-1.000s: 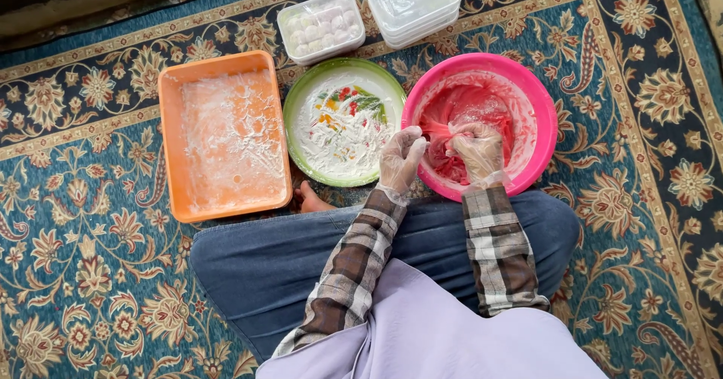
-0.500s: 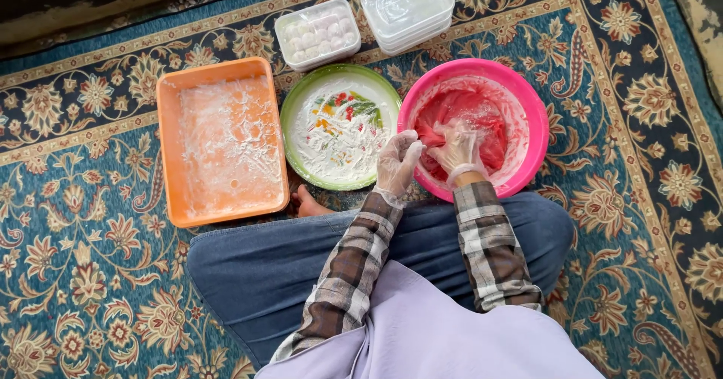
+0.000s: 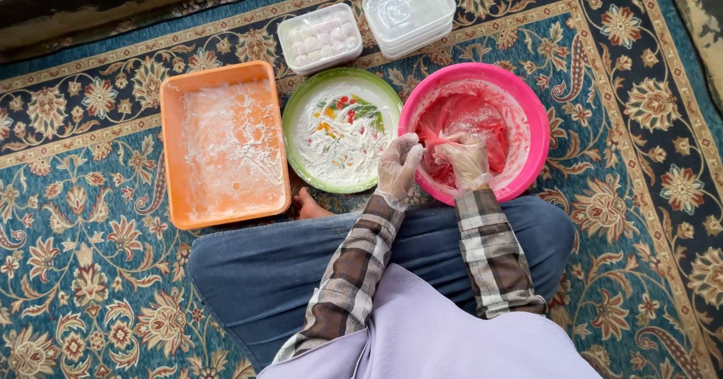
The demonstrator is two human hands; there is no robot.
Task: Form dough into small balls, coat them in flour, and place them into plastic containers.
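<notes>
On the patterned carpet [image 3: 90,289], our gloved left hand [image 3: 397,167] and right hand [image 3: 465,159] have drawn together, pinching red dough [image 3: 467,119] in the pink bowl [image 3: 538,115]; nothing else moved.

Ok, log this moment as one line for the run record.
left hand: gloved, at pink bowl rim | right hand: gloved, pinching red dough | green plate: floured | orange tray: floured

Gloved left hand [image 3: 397,167] and right hand [image 3: 465,159] pinched red dough [image 3: 459,119] inside round pink plastic bowl [image 3: 536,115], right of centre; floured green plate [image 3: 301,161] lay just left.
</notes>
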